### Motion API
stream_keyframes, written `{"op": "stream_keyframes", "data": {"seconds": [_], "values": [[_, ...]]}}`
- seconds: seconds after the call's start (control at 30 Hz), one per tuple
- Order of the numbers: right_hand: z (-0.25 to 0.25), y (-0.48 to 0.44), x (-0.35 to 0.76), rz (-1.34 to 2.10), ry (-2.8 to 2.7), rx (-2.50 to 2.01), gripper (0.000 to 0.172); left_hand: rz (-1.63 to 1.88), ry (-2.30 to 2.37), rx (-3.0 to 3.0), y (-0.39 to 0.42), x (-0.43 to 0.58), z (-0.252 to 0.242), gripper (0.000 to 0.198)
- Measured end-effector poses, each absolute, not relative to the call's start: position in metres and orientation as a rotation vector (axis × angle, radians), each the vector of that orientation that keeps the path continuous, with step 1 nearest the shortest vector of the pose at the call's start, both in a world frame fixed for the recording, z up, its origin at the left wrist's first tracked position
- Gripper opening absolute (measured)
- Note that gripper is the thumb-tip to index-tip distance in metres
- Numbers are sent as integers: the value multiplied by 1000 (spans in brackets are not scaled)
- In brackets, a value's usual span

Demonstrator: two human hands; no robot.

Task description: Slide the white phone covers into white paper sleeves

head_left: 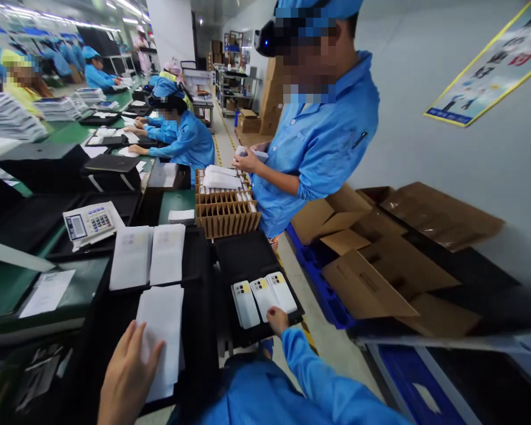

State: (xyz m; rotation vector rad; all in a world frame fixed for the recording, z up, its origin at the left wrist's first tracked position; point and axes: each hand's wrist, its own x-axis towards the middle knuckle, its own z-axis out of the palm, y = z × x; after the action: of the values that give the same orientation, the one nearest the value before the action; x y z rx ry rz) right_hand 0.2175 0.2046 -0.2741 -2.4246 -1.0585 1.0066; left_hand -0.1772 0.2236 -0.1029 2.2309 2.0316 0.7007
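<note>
My left hand [130,369] lies on the front stack of thin white sleeves [161,321], fingers spread and thumb apart across the top sheet. Two more stacks of white sleeves, a left one [130,257] and a right one [167,254], lie just beyond it, with faint camera marks showing through. To the right, three white phones with yellow patches by their cameras lie side by side on a black tray [243,251]: a left phone [245,304], a middle phone [262,295] and a right phone [283,292]. My right hand [278,321] pinches at the lower end of the middle phone; its fingertips are partly hidden.
Beyond the tray stands a cardboard divider box [228,221] with white packets [221,177] on top. A co-worker [318,136] in blue stands behind it, holding white items. Open cartons [371,265] fill a blue pallet at right. A white calculator-like device [92,224] sits at left.
</note>
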Motion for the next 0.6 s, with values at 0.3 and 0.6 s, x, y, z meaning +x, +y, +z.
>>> {"op": "stream_keyframes", "data": {"seconds": [0.3, 0.6], "values": [[-278, 278, 210, 1043, -1121, -2131, 26, 618, 2326, 1998, 216, -155, -80, 60], [-251, 287, 199, 1199, -1068, -1932, 32, 683, 2525, 1463, 202, -146, -75, 30]]}}
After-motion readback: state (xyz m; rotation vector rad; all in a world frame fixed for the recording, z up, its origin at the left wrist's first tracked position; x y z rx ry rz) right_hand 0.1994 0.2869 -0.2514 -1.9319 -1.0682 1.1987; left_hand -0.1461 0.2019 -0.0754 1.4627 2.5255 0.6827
